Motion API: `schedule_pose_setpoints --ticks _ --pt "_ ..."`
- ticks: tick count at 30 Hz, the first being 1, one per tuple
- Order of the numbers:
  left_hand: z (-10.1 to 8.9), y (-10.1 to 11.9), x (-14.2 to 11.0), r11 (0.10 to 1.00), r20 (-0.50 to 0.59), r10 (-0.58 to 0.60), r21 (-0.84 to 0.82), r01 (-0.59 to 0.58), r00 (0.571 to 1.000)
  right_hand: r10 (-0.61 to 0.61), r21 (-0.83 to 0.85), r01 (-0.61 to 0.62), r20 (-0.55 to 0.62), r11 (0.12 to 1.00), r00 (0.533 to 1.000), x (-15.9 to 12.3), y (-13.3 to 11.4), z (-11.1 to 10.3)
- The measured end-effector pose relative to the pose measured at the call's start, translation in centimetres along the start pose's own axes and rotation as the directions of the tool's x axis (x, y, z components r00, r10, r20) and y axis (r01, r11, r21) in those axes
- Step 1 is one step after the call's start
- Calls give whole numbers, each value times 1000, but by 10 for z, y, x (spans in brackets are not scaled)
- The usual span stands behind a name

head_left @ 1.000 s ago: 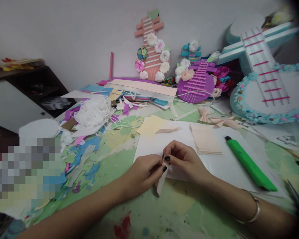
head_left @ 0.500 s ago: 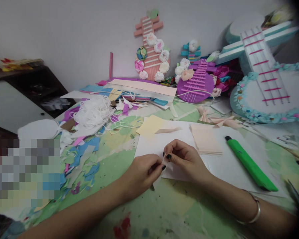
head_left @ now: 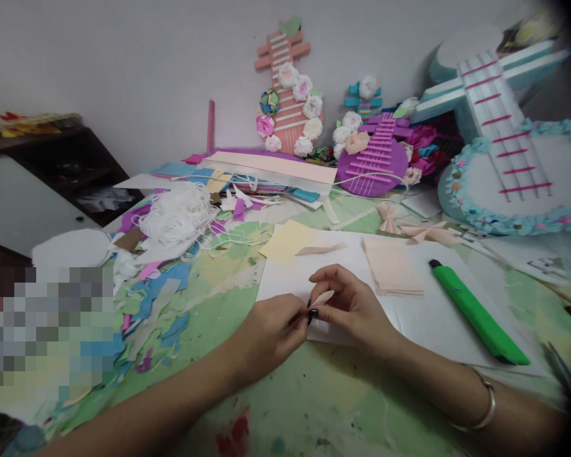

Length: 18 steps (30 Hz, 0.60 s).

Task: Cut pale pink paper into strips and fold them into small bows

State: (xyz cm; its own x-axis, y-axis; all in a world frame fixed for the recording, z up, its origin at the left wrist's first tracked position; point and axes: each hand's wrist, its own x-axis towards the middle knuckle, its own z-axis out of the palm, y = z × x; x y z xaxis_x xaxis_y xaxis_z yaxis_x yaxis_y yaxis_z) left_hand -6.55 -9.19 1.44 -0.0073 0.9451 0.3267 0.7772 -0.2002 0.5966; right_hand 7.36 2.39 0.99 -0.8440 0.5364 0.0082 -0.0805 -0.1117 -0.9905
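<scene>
Over the near edge of a white sheet (head_left: 342, 333), my left hand (head_left: 273, 330) and my right hand (head_left: 354, 308) meet fingertip to fingertip. Both are closed in a pinch on a small pale pink piece of crepe paper (head_left: 322, 298), whose pointed end sticks up between my right thumb and fingers. Its lower part is hidden by the fingers. Beyond my right hand lies a stack of peach crepe paper squares (head_left: 394, 270). Yellow paper pieces (head_left: 288, 241) rest at the sheet's far left corner.
A green roll of crepe paper (head_left: 480, 314) lies right of my hands. Folded peach paper bows (head_left: 423, 231) lie behind. Paper scraps (head_left: 166, 317) and tangled white string (head_left: 178, 216) cover the left. Decorated guitar shapes (head_left: 374, 165) line the wall; scissors (head_left: 561, 368) lie far right.
My right fingers have shifted their pinch lower and opened out a little, so the pink paper's tip now shows above them. My left hand has barely moved.
</scene>
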Motion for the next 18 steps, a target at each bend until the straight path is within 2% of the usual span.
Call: schedule_pose_setpoints --ticks 10,18 --pt "-3 0 0 1000 -43 14 -2 -15 999 30 28 -28 -61 999 998 3 -4 -9" --pt "-3 -2 1 1000 -60 4 -12 -5 998 -69 59 67 35 996 997 3 2 -15"
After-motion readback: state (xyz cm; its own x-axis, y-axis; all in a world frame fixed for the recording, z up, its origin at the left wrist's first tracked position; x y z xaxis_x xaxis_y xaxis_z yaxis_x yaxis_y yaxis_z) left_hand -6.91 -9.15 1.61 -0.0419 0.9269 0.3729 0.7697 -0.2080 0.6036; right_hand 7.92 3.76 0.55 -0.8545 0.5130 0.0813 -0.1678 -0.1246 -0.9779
